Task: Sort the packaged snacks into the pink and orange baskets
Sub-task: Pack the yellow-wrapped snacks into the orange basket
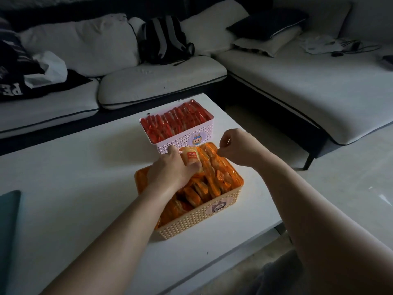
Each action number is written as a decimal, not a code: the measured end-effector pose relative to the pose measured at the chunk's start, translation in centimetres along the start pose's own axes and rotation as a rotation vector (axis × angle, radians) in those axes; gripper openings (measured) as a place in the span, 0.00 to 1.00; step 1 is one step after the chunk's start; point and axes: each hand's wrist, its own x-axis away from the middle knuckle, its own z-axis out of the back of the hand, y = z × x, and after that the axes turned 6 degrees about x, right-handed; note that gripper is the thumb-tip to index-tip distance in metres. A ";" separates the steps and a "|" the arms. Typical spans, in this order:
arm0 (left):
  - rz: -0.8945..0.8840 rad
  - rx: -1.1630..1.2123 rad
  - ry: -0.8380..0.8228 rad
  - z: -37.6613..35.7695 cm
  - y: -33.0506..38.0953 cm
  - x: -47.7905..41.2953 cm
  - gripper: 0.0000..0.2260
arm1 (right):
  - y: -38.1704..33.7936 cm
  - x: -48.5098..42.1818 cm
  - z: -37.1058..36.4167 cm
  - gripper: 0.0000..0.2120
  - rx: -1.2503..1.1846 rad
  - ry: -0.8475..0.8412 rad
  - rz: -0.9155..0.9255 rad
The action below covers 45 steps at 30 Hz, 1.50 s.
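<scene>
Head view. DESK: What have the hands got?

PHOTOGRAPHER: The person's left hand (170, 170) is down in the far end of the orange basket (202, 213), fingers and thumb curled round one orange packet (190, 159), label facing up. The right hand (232, 145) hovers over the basket's far right corner, fingers loosely curled, tips down by a wrapper edge. Whether it pinches anything, the frame does not tell.

DESK: And the sorting?

PHOTOGRAPHER: It looks close to finished. More orange packets (210, 184) stand on edge in tight rows in the orange basket, which sits by the right edge of the tabletop (74, 167), towards the near corner. The pink basket (185, 143), full of red packets (176, 122), stands just beyond it towards the far edge, the two walls just beside each other.

DESK: So how should this step go?

PHOTOGRAPHER: My reading is that the held packet needs a slot. The rows are tight, so turn it on edge to match its neighbours. Let the right hand part the row at the far end, then slide the packet down rather than press from above. Whatever is baked inside would likely crush, and film wrappers slip. Keep the left wrist off the pink basket's near wall, or that basket may be nudged.

DESK: Background?

PHOTOGRAPHER: A pale sofa (159, 81) runs behind the table, with a dark backpack (165, 39) propped on its cushions.
</scene>
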 end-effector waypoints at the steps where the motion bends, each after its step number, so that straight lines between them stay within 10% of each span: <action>1: 0.007 0.038 0.004 -0.2 0.1 -0.2 0.34 | -0.2 -0.2 -0.1 0.03 -0.034 0.002 -0.001; 10: -0.174 0.630 0.001 0.8 0.4 0.4 0.17 | -2.4 0.2 -0.5 0.18 -0.389 -0.178 -0.009; 14: -0.329 0.706 -0.064 0.7 1.1 0.4 0.11 | -1.6 -0.1 0.9 0.12 -0.365 0.048 0.012; 22: -0.537 -0.071 -0.155 -1.1 0.2 -0.6 0.14 | 0.8 -0.1 1.5 0.13 -0.286 -0.056 0.129; 36: -0.536 -0.006 0.020 -0.9 -0.6 -0.9 0.07 | -0.7 1.2 -0.4 0.17 0.440 -0.125 0.414; 45: -0.474 0.192 0.032 -1.6 -1.1 -1.4 0.06 | -0.2 0.6 -1.5 0.26 0.330 -0.059 0.307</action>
